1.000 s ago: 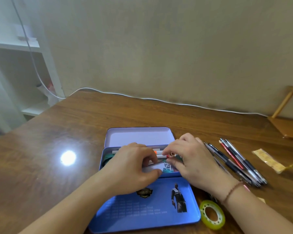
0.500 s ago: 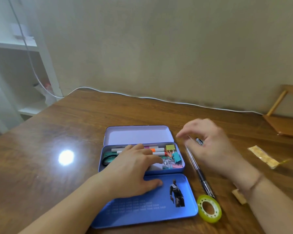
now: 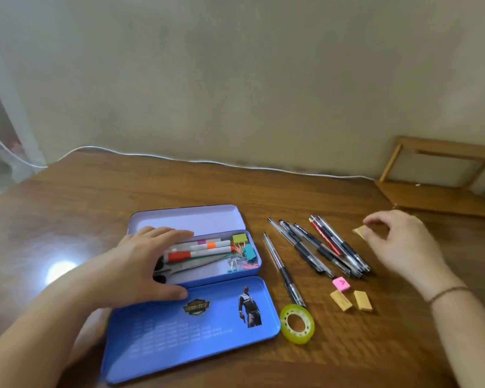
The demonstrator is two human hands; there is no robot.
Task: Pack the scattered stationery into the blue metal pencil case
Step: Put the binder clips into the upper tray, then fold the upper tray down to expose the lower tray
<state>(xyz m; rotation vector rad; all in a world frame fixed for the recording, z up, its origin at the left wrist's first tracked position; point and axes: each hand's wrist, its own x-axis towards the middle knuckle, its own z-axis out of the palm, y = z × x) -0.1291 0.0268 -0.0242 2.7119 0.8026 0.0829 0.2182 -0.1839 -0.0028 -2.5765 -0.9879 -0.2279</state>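
The blue metal pencil case [image 3: 253, 266] lies open on the wooden table, its printed lid [image 3: 207, 334] folded toward me. Inside are markers [image 3: 205, 247], scissors [image 3: 188, 266] and coloured binder clips [image 3: 244, 247]. My left hand [image 3: 140, 264] rests flat on the case's left part, fingers spread. Right of the case lie a single pen [image 3: 280, 267], a bunch of several pens [image 3: 328, 250], a yellow tape roll [image 3: 297, 324], a pink eraser [image 3: 341, 284] and two yellow erasers [image 3: 340, 300]. At the far right, my right hand [image 3: 398, 242] pinches a yellow packet [image 3: 359, 231].
A white cable [image 3: 179, 158] runs along the table's back edge by the wall. A wooden rack [image 3: 437, 191] stands at the back right corner. A white shelf unit [image 3: 9, 135] is off the table's left side.
My right hand left the case, crossed over the pens and reached the yellow packet at the far right. My left hand stayed on the case. The view swung to the right.
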